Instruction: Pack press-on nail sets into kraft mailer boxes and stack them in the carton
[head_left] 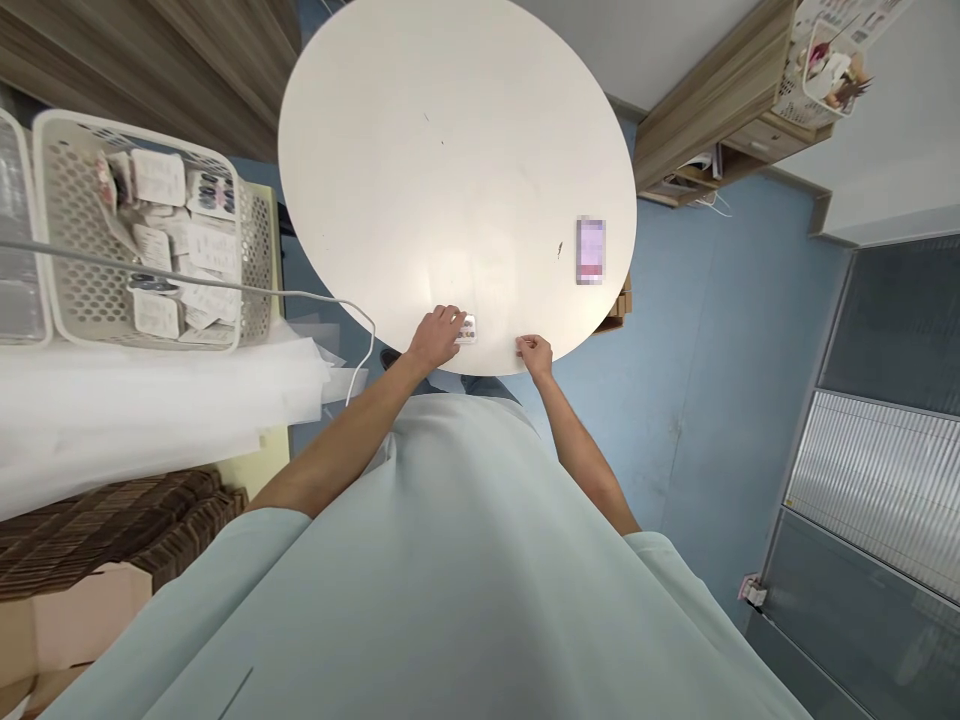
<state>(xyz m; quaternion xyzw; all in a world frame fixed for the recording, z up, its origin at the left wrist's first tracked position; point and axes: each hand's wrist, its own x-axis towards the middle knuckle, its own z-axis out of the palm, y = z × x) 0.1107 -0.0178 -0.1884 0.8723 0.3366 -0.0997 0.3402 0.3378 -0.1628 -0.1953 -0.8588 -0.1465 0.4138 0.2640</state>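
Note:
A small white pack [467, 329] with rows of dark and coloured pieces lies flat near the front edge of the round white table [457, 120]. My left hand [437, 337] is bent over its left side, and the fingertips hold the pack against the tabletop. To the right, apart from the pack, my right hand [535, 355] rests at the table edge with thumb and fingers pinched together. Whatever may be between those fingertips is too small to make out.
A phone-like object [591, 250], blurred out, lies on the table's right side. At left stands a white perforated basket [67, 240] of carded packs, crossed by a grey cable [300, 293]. White sheets [187, 390] and stacked brown cardboard [112, 530] sit below it.

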